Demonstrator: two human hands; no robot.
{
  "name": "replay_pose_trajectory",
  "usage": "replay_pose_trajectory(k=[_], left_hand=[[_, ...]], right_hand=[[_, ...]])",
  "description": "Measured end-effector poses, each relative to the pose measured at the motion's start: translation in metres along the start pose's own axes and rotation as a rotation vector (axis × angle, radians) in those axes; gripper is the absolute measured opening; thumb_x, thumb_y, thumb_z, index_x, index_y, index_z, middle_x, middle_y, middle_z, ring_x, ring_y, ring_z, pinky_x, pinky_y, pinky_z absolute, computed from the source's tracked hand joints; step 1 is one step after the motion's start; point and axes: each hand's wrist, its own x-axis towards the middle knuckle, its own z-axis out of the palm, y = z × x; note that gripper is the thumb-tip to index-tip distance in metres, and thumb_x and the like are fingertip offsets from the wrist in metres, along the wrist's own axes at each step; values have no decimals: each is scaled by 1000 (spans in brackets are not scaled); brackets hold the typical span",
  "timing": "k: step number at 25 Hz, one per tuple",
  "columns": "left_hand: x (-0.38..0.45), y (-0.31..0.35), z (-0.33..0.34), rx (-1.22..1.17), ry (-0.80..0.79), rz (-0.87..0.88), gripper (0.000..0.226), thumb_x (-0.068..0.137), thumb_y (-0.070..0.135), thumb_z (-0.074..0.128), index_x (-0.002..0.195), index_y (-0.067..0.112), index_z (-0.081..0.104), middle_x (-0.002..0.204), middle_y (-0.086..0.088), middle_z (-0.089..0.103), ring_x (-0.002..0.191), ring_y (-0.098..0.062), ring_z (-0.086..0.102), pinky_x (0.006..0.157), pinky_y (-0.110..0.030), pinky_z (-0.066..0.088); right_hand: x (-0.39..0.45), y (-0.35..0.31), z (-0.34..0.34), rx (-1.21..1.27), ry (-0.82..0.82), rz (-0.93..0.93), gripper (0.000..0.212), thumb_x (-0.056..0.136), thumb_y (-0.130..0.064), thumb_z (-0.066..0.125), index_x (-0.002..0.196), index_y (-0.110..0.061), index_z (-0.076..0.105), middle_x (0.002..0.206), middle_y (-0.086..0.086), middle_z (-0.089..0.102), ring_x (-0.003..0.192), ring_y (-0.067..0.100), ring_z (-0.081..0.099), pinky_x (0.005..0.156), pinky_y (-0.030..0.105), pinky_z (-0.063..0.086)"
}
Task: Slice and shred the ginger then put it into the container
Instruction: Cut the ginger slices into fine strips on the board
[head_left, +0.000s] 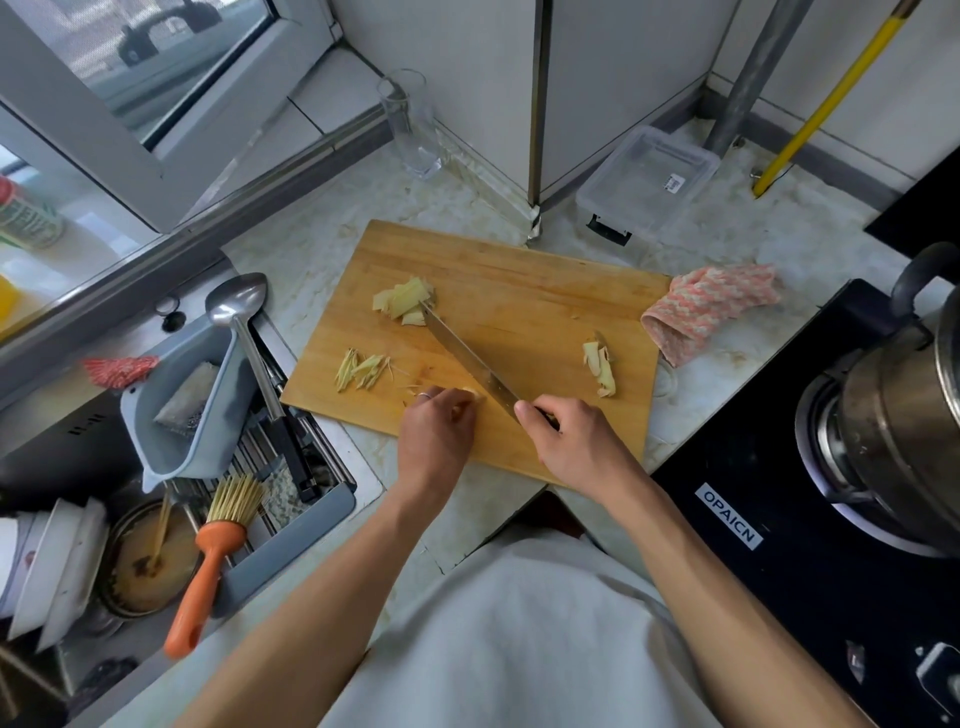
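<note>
A wooden cutting board (545, 291) lies on the counter. On it are a pile of ginger slices (402, 301) at the far left, thin ginger shreds (361, 369) at the near left, and ginger peel scraps (600, 366) at the right. My right hand (571, 439) grips the handle of a knife (467, 358), whose blade slants up-left with its tip beside the slices. My left hand (439, 431) holds down a small stack of ginger slices (470, 393) against the blade with curled fingers. A clear plastic container (649, 179) stands behind the board.
A pink cloth (711, 306) lies at the board's right edge. A black stove (779, 493) with a steel pot (904, 405) sits at the right. At the left are a sink (78, 452) with dishes, a grey drainer (197, 405), a ladle (244, 332) and an orange brush (208, 566). A glass (410, 124) stands behind.
</note>
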Motion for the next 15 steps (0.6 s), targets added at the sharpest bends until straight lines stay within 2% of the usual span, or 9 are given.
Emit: replay_pose_trajectory(k=[1,3,5,7,10,15], left_hand=[[-3,1,2,-8,18,-20,16,90,10,68,103,11,77,95,-8,68,78,-26,63,73,-33,51],[-7,1,5,-6,39,-7,18,92,11,66,107,11,76,97,-8,67,80,-26,62,72,-33,50],[-10,-1,6,11,40,45,20,94,11,65,111,10,76,99,-9,67,83,-29,62,71,-36,52],[-11,-5,8,45,36,99,21,92,10,67,111,11,76,105,-11,67,87,-32,63,71,-39,54],[-12,-9,11,48,49,128,22,88,7,72,108,12,76,109,-13,68,94,-37,64,69,-45,56],[-2,-26,7,92,77,318,21,83,4,70,102,8,77,104,-16,70,90,-39,66,69,-43,57]], right_hand=[[0,0,1,-18,-8,-4,47,103,-45,46,68,-13,46,52,-3,44,46,9,39,50,32,34],[-1,-1,0,-52,-23,-11,43,102,-44,47,66,-21,46,52,-5,42,46,9,39,48,28,32],[-1,-4,-4,-94,-32,-26,40,102,-45,47,74,-18,55,55,-3,47,51,15,44,51,36,38],[-3,-9,-6,-221,-51,-60,39,102,-46,45,88,-13,61,59,-1,49,57,25,48,51,39,37],[-7,-13,-6,-414,-59,-123,37,102,-50,43,97,-19,61,66,-2,48,63,28,49,51,33,30],[-7,-14,-11,-403,-67,-98,39,102,-53,41,100,-21,63,66,-3,46,63,28,51,46,29,28]])
